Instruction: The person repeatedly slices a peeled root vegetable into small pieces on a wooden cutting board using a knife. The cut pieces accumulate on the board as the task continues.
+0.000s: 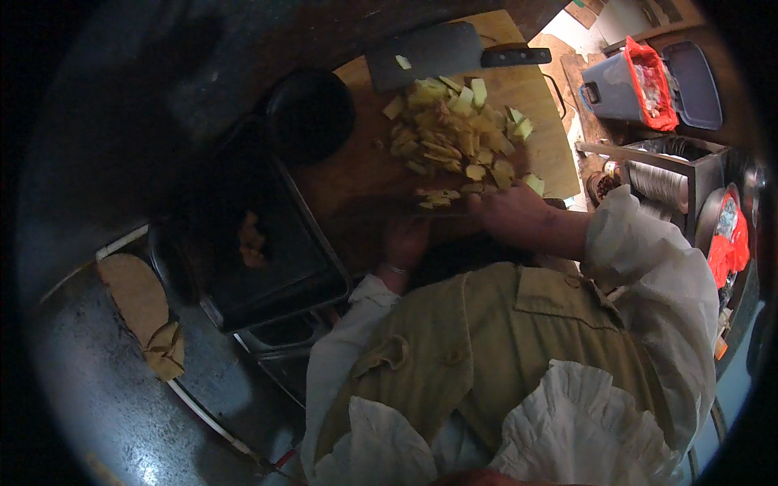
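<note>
A heap of pale yellow slices, apparently ginger (453, 130), lies on a wooden cutting board (556, 136). At the board's near edge, my right hand (516, 209) is closed at the right end of a dark knife blade (389, 208), its handle hidden in the fist. A few thin slices (439, 198) lie along that blade. My left hand (406, 240) is below the blade in deep shadow, and its fingers are hard to make out. Across the board's far side rests a cleaver (425, 54) with a black riveted handle and one slice on its blade.
Left of the board are a black round container (310, 115) and a dark rectangular tray (285, 276) holding some pieces (250, 240). Cardboard (135, 291) lies lower left. At right stand a red-lined bin (614, 91), a metal rack of plates (659, 182) and a basin with red plastic (728, 246).
</note>
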